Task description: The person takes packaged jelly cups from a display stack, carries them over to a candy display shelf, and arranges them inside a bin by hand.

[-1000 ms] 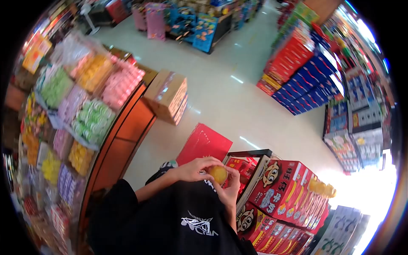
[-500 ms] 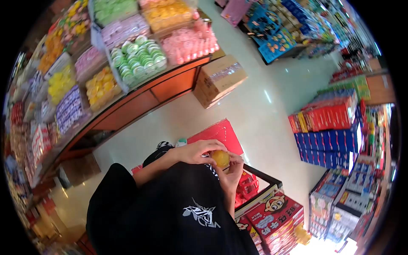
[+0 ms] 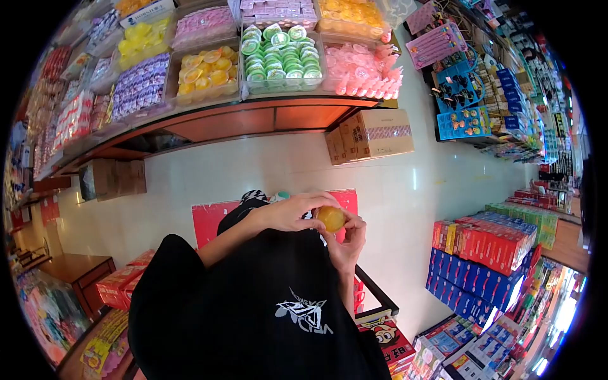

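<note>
In front of my chest, both hands hold a small round yellow jelly cup [image 3: 331, 219]. My left hand [image 3: 292, 213] comes in from the left, its fingers curled over the cup's top and left side. From below and the right, my right hand [image 3: 348, 246] grips the cup's other side between thumb and fingers. Behind the hands lies a red mat or board [image 3: 209, 221] on the floor.
Across the aisle, a display counter [image 3: 247, 120] carries bins of wrapped sweets, green-lidded cups [image 3: 282, 57] and yellow cups [image 3: 208, 68]. A cardboard box [image 3: 373, 136] stands at its right end. Stacked red and blue cartons [image 3: 468, 272] rise on the right, and a black-edged rack [image 3: 379, 291] is close by.
The view has turned, so the counter now runs level across the top. Both hands still hold the jelly cup, with only slight finger movement.
</note>
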`<move>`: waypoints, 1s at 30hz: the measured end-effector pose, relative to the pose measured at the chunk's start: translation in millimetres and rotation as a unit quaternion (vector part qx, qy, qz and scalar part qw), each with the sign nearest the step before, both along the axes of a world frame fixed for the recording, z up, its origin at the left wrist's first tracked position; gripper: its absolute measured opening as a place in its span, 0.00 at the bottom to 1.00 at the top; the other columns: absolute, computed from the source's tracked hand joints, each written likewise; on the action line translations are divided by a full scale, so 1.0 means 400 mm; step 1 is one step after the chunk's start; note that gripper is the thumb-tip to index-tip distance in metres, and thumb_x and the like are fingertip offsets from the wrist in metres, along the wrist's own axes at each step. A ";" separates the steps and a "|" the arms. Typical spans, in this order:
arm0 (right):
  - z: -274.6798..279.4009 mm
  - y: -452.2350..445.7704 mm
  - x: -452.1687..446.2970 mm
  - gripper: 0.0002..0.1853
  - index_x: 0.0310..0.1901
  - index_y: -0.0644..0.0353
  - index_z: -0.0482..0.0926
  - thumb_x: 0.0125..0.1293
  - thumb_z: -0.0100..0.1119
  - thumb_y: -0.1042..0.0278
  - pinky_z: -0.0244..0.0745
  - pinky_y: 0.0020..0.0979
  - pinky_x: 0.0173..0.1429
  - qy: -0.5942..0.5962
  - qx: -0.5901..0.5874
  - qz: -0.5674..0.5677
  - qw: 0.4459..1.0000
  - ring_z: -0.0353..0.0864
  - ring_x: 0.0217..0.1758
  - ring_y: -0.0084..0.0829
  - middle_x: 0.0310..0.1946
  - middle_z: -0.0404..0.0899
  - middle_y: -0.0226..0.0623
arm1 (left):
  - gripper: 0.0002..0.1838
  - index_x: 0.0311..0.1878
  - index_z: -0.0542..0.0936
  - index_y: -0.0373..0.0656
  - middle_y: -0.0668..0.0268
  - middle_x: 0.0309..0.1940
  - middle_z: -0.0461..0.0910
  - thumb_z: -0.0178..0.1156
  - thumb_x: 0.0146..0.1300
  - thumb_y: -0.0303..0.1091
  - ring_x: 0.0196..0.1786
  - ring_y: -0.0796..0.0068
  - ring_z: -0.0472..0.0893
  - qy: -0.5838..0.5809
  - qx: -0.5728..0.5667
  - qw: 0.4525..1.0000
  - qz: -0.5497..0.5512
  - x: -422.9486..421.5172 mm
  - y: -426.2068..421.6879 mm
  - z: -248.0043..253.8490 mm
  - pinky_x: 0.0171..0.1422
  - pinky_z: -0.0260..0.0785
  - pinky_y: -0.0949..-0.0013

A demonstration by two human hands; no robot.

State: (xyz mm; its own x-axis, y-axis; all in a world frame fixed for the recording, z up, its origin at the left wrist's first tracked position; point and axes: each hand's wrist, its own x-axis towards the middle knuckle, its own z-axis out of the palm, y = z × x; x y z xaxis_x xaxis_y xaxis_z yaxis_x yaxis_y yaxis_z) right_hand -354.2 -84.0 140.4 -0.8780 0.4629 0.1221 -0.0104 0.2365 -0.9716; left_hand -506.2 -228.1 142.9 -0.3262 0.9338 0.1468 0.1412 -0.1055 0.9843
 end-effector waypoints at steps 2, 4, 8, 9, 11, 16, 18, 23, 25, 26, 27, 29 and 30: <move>0.003 -0.001 -0.024 0.28 0.46 0.59 0.64 0.53 0.75 0.84 0.73 0.35 0.65 0.005 -0.030 0.013 0.999 0.75 0.61 0.35 0.58 0.73 0.47 | 0.28 0.66 0.72 0.39 0.57 0.62 0.74 0.67 0.64 0.34 0.63 0.58 0.75 0.016 0.015 1.000 0.015 -0.012 0.002 -0.011 0.64 0.70 0.62; 0.001 -0.002 -0.037 0.28 0.47 0.59 0.63 0.54 0.74 0.86 0.71 0.35 0.66 0.005 -0.055 0.015 0.998 0.74 0.62 0.35 0.59 0.71 0.48 | 0.27 0.65 0.72 0.39 0.57 0.63 0.73 0.67 0.64 0.34 0.64 0.57 0.75 0.048 0.028 0.998 0.018 -0.029 0.011 -0.026 0.64 0.71 0.61; -0.027 0.013 -0.055 0.28 0.45 0.58 0.62 0.54 0.74 0.85 0.71 0.35 0.67 -0.004 -0.075 0.004 0.997 0.73 0.62 0.34 0.60 0.71 0.48 | 0.28 0.65 0.72 0.39 0.56 0.62 0.74 0.68 0.64 0.35 0.63 0.56 0.75 0.006 -0.015 1.000 -0.006 -0.061 0.026 -0.025 0.66 0.69 0.60; -0.036 0.017 -0.060 0.28 0.45 0.58 0.62 0.53 0.75 0.85 0.71 0.35 0.67 -0.007 -0.076 0.002 0.997 0.73 0.62 0.34 0.60 0.71 0.48 | 0.28 0.65 0.72 0.39 0.56 0.61 0.74 0.68 0.64 0.35 0.63 0.56 0.75 0.012 -0.018 1.000 -0.008 -0.071 0.030 -0.030 0.67 0.69 0.60; -0.060 0.035 -0.072 0.27 0.44 0.58 0.62 0.54 0.75 0.84 0.71 0.35 0.67 -0.023 -0.058 0.003 0.998 0.73 0.62 0.33 0.59 0.71 0.48 | 0.28 0.65 0.72 0.39 0.56 0.61 0.75 0.68 0.63 0.35 0.64 0.55 0.75 0.026 -0.017 1.000 -0.004 -0.090 0.039 -0.040 0.67 0.68 0.58; -0.073 0.065 -0.167 0.28 0.38 0.58 0.61 0.52 0.79 0.76 0.75 0.34 0.59 -0.031 -0.037 -0.008 0.999 0.79 0.55 0.34 0.53 0.80 0.49 | 0.28 0.65 0.72 0.37 0.54 0.61 0.75 0.68 0.63 0.34 0.64 0.53 0.74 0.028 -0.025 0.999 0.001 -0.171 0.064 -0.039 0.69 0.66 0.57; -0.064 0.084 -0.209 0.28 0.39 0.58 0.61 0.52 0.79 0.78 0.75 0.34 0.60 -0.047 -0.029 0.011 0.998 0.78 0.56 0.33 0.54 0.79 0.49 | 0.28 0.65 0.72 0.37 0.53 0.61 0.74 0.67 0.63 0.33 0.64 0.53 0.74 0.031 -0.043 0.999 0.007 -0.211 0.072 -0.034 0.69 0.66 0.57; -0.073 0.110 -0.328 0.26 0.42 0.58 0.62 0.55 0.75 0.81 0.71 0.35 0.66 -0.020 -0.147 0.033 0.988 0.74 0.61 0.34 0.59 0.72 0.48 | 0.27 0.64 0.72 0.36 0.53 0.60 0.73 0.66 0.64 0.32 0.64 0.52 0.74 0.031 -0.095 0.995 0.012 -0.312 0.096 -0.031 0.68 0.66 0.59; -0.076 0.123 -0.376 0.25 0.44 0.58 0.62 0.57 0.73 0.82 0.69 0.35 0.69 -0.029 -0.157 0.045 0.986 0.73 0.63 0.34 0.60 0.71 0.47 | 0.26 0.64 0.72 0.36 0.52 0.60 0.73 0.65 0.64 0.32 0.63 0.52 0.74 0.033 -0.087 0.996 0.014 -0.363 0.111 -0.021 0.68 0.66 0.59; -0.076 0.128 -0.398 0.25 0.44 0.57 0.62 0.57 0.72 0.82 0.69 0.35 0.69 -0.032 -0.164 0.049 0.985 0.72 0.64 0.34 0.60 0.70 0.47 | 0.26 0.64 0.71 0.36 0.53 0.58 0.73 0.65 0.65 0.34 0.61 0.52 0.74 0.035 -0.084 0.996 0.018 -0.383 0.119 -0.019 0.66 0.67 0.59; -0.076 0.134 -0.423 0.25 0.44 0.57 0.62 0.57 0.72 0.83 0.69 0.36 0.69 -0.035 -0.171 0.054 0.983 0.72 0.64 0.34 0.60 0.70 0.47 | 0.26 0.64 0.71 0.36 0.53 0.58 0.73 0.65 0.65 0.34 0.61 0.52 0.75 0.031 -0.101 0.994 0.020 -0.407 0.122 -0.017 0.66 0.67 0.59; -0.085 0.139 -0.477 0.24 0.46 0.58 0.63 0.57 0.70 0.84 0.68 0.37 0.70 -0.036 -0.194 0.059 0.979 0.71 0.65 0.34 0.61 0.69 0.46 | 0.26 0.64 0.71 0.36 0.53 0.57 0.72 0.65 0.65 0.36 0.60 0.53 0.75 0.020 -0.134 0.990 0.026 -0.453 0.124 -0.014 0.64 0.68 0.58; -0.089 0.141 -0.504 0.24 0.47 0.59 0.63 0.57 0.69 0.84 0.68 0.36 0.70 -0.044 -0.199 0.060 0.977 0.72 0.64 0.34 0.61 0.69 0.46 | 0.25 0.64 0.70 0.36 0.54 0.53 0.74 0.62 0.68 0.36 0.56 0.57 0.76 0.054 -0.118 0.991 0.041 -0.477 0.126 -0.013 0.61 0.69 0.60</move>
State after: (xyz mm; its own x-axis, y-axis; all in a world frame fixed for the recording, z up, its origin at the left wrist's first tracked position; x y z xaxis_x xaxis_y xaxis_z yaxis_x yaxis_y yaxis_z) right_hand -555.8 -27.7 104.7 -0.9280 0.3513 -0.1242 0.0719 -0.1584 -0.9848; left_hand -697.0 -177.7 137.5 -0.3976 0.9169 -0.0348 0.2453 0.1428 0.9589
